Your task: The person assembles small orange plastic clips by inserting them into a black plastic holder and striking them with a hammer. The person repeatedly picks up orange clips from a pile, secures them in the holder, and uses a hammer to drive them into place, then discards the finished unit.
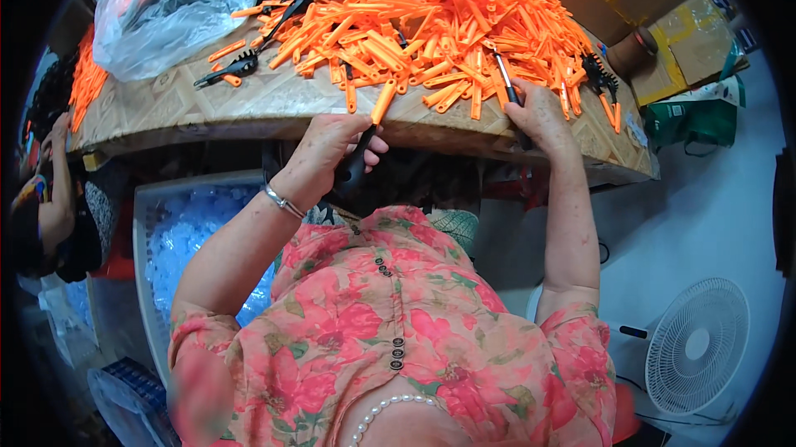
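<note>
My left hand (319,153) is closed round a black kitchen utensil with an orange handle (383,104). Its handle points up past my thumb, while its dark rounded head (351,168) hangs below my fingers, partly hidden. On the right, my right hand (539,119) grips a black-handled tool with a slim metal shaft (504,70), which looks like a screwdriver. The tip of that shaft reaches the edge of a large heap of loose orange handles (464,12) on the table. A black pasta server head (242,64) lies to the left, beside a few orange handles.
The wood-patterned table (274,107) curves across in front of me. Clear plastic bags (170,28) rest at its left end. Below stands a pale crate (148,281) of bluish plastic pieces. Cardboard boxes (692,45), a green bag (695,119) and a white fan (698,346) are right. Another person's arm (58,173) shows left.
</note>
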{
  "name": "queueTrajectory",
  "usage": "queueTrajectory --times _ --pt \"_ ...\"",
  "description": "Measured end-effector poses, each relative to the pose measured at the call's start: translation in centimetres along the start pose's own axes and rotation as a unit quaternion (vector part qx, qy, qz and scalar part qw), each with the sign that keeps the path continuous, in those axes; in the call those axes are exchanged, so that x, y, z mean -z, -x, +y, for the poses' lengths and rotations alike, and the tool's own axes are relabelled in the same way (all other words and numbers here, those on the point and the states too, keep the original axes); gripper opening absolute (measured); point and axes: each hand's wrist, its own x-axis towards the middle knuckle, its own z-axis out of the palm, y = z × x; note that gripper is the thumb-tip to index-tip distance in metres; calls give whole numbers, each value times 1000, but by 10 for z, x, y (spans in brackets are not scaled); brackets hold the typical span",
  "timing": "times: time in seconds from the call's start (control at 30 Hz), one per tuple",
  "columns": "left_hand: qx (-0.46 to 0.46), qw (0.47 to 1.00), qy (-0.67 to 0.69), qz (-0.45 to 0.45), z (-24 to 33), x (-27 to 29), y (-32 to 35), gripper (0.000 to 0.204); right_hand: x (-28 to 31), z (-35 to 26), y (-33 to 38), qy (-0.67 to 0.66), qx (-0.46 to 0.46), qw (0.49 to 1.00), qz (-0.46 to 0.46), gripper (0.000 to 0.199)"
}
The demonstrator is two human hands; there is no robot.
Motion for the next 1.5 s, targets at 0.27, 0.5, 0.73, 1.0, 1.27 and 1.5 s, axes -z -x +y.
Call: queueTrajectory --times 0.27,0.5,0.73,1.0,1.27,1.5 --pt "-17 1000 -7 -19 -5 1 -3 28 56 6 -10 -53 -28 990 -124 39" --pt "-31 999 -12 -19 -7 -1 -1 27 50 29 -1 -465 -68 870 -151 41" --pt "-22 1000 -6 -6 -10 -4 -4 24 7 10 18 -619 -56 776 -112 42" --pt "-27 999 -37 1 -6 -7 1 26 -36 -35 84 -420 19 902 -97 41" --pt "3 999 -50 7 -1 -5 -1 28 -52 -69 97 -280 227 933 20 52" --pt "0 999 -42 14 -2 -7 -3 28 -64 -72 93 -198 261 945 23 57"
